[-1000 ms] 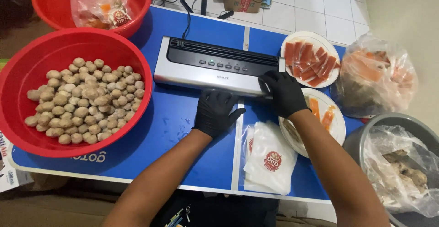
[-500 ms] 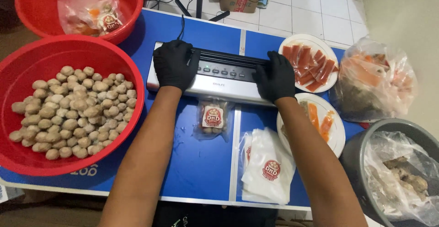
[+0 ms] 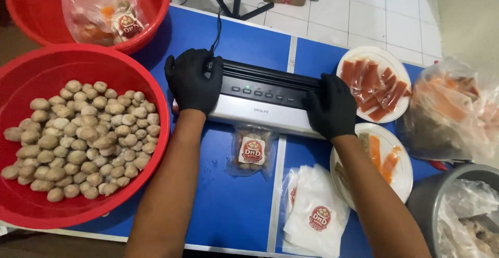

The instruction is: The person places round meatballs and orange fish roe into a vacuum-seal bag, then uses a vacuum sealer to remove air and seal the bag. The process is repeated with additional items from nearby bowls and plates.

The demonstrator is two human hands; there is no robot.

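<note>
Black gloves cover both hands. The left hand (image 3: 192,80) lies flat, fingers spread, pressed on the left end of the vacuum sealer (image 3: 260,99); the right hand (image 3: 330,106) presses the right end the same way, palm down, fingers splayed over the dark lid. Neither pinches anything — both simply bear on the machine.

From the sealer's front edge a small filled pouch (image 3: 251,151) with a round red label sticks out toward the person, its mouth tucked under the lid, its body lying on the blue table (image 3: 228,206). Just right of it, near the table's front edge, sits a stack of empty white pouches (image 3: 312,214).

Beside the right forearm is a white plate (image 3: 403,177) with orange strips; behind it, a second plate (image 3: 371,84) of reddish slices. Left of the left arm stands a big red basin (image 3: 31,63) full of pale meatballs (image 3: 86,136) — and behind it another red basin (image 3: 156,8) holding sealed packs. A clear bag (image 3: 449,115) of food lies at the far right.
</note>
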